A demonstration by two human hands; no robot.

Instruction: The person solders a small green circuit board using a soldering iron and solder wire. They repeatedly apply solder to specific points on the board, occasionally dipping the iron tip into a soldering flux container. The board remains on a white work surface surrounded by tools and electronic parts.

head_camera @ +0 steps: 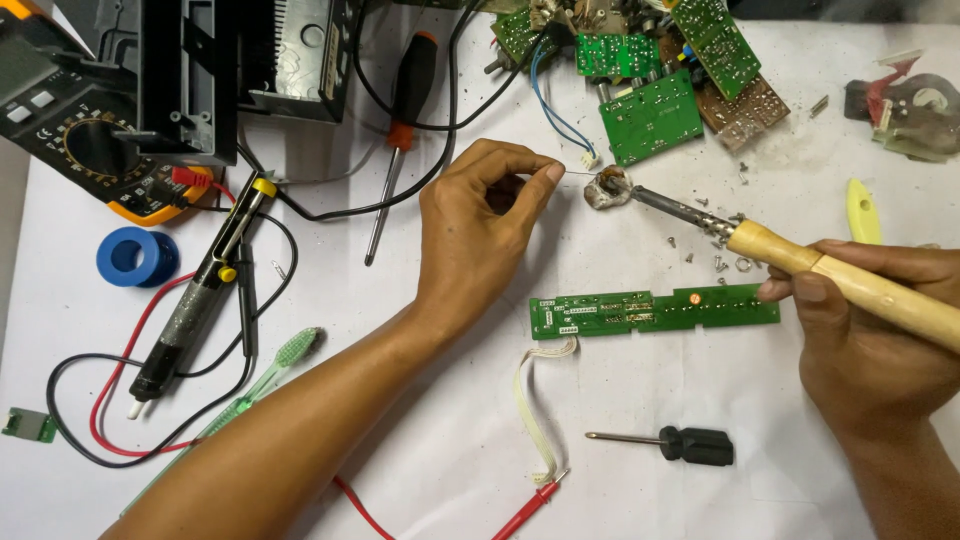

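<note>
Pinched thumb and forefinger of the left hand (478, 215) hold a thin wire (574, 172), its free end reaching right to a small lump of flux or rosin (608, 189) on the white table (440, 440); the other fingers curl loosely under the palm. Across from it, the right hand (870, 335) is closed around the wooden handle of a soldering iron (790, 255), fingers wrapped tight, and the metal tip comes in from the right and rests at that same lump, so wire end and tip meet there.

Just near of them lies a long narrow green circuit board (655, 312), with a pale ribbon cable (540, 410) trailing toward the near edge and a small black-handled screwdriver (665, 443) beyond it. Loose screws (715, 262) lie scattered beside the iron's shaft. Far right sits a heap of green boards (650, 100); a blue and white lead (560, 120) runs from them and ends close to the lump. On the left are a desoldering pump (195, 300), a blue spool (137, 256), a multimeter (95, 140), a green toothbrush (265, 375) and a long orange-collared screwdriver (395, 150).

The left fingertips sit close along a short wire, so I judge heat could creep up it and sting them, making the pinch slip. The hot shaft also passes near the loose lead, which could scorch if the iron drifts
</note>
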